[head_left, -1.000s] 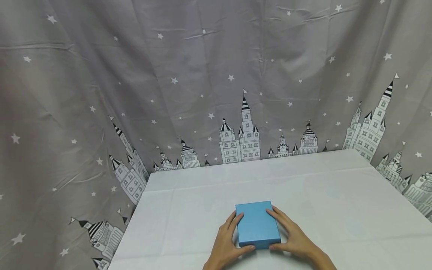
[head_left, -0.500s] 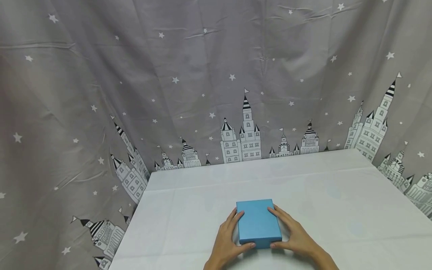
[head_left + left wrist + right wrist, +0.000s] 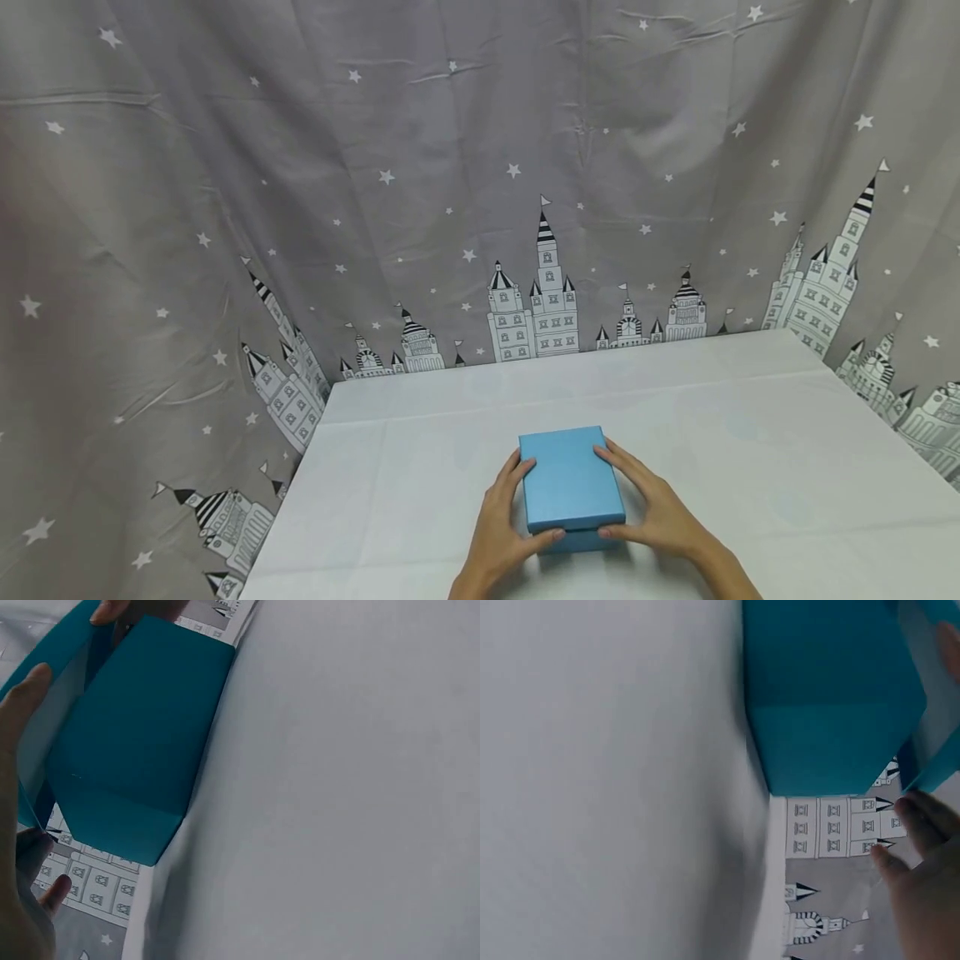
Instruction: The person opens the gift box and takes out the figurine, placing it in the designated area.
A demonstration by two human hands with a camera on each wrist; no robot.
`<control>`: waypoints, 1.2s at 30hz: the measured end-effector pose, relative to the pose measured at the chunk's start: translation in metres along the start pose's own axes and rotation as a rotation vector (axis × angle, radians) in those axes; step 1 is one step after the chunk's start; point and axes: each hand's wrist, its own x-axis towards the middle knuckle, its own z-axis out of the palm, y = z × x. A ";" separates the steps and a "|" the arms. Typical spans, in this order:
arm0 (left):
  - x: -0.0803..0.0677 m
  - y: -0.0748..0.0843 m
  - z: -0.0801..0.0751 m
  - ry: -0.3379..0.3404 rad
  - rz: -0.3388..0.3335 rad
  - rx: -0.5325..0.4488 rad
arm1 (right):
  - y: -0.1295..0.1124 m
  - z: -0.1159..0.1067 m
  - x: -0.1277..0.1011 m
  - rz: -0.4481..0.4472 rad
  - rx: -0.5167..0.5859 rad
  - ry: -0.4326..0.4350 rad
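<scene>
Left hand [image 3: 497, 533] at 9 o'clock, right hand [image 3: 666, 518] at 3, both grip a smooth, squarish blue lid [image 3: 572, 477] above its box [image 3: 581, 542], head view's 5 o'clock, on the creased white tabletop [image 3: 420, 475].

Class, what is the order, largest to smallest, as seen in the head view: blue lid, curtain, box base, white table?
1. Curtain
2. White table
3. Blue lid
4. Box base: only a strip shows below the lid

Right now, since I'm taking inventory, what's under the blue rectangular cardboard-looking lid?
Below the lid, a matching blue box base shows its outer walls, on the white table. Lid and walls hide the base's interior; any contents can't be seen.
</scene>
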 end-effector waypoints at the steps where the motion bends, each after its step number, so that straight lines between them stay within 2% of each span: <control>1: 0.001 0.001 -0.002 0.006 0.001 -0.002 | -0.002 -0.001 0.002 0.000 0.000 0.000; 5: 0.002 0.004 -0.009 0.040 0.016 -0.022 | -0.009 -0.004 0.008 -0.028 0.025 -0.001; 12: 0.003 0.008 -0.026 0.142 0.076 -0.057 | -0.026 -0.003 0.022 -0.067 0.051 -0.004; 23: 0.000 0.014 -0.053 0.309 0.034 -0.055 | -0.051 0.005 0.045 -0.098 0.131 -0.020; 36: -0.007 0.009 -0.067 0.375 0.082 -0.002 | -0.057 0.009 0.053 -0.171 0.172 -0.068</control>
